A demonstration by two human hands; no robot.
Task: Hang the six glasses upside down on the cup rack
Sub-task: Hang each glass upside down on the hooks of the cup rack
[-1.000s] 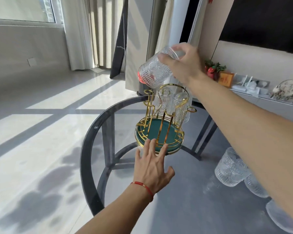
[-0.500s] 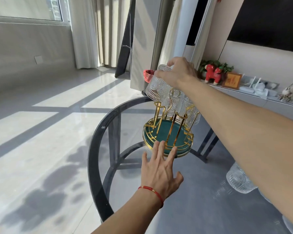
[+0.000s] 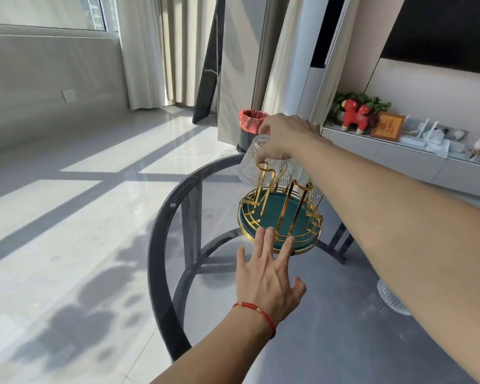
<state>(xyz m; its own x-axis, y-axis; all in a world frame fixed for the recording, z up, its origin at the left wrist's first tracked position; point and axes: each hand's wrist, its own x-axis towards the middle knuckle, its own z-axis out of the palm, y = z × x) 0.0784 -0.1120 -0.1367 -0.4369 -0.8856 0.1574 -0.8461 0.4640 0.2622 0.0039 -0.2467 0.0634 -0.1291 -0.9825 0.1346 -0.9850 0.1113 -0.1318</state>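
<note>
Fingers of your right hand (image 3: 284, 137) are closed over the base of an inverted glass (image 3: 252, 164), just above centre frame, gripping it from on top. Left hand (image 3: 266, 270), lower centre, lies flat and spread on the glass table (image 3: 161, 217); its fingertips (image 3: 269, 234) touch the near rim of the cup rack (image 3: 281, 214). It holds nothing.

Step in hand, as I judge it: seating this glass on the left-hand gold prong.
- Mouth faces down and seems already partly over the prong top; how deep, cannot tell.
- Lower straight along the prong. Tilt would knock the neighbouring hung glasses, which sit close behind your right hand.
- Keep left fingertips pressing the rack base so it does not slide on the smooth tabletop.
- Release only once the glass base rests on the prong tip.

At least one more glass (image 3: 391, 300) waits at right edge of frame, largely hidden by your right forearm.

Against half a second ago:
- Glass has come lower and more upright over the prong.
- Left hand is in the same bracing position at the rack rim.
- Rack sits lower and further right in frame; your head shifted.
</note>
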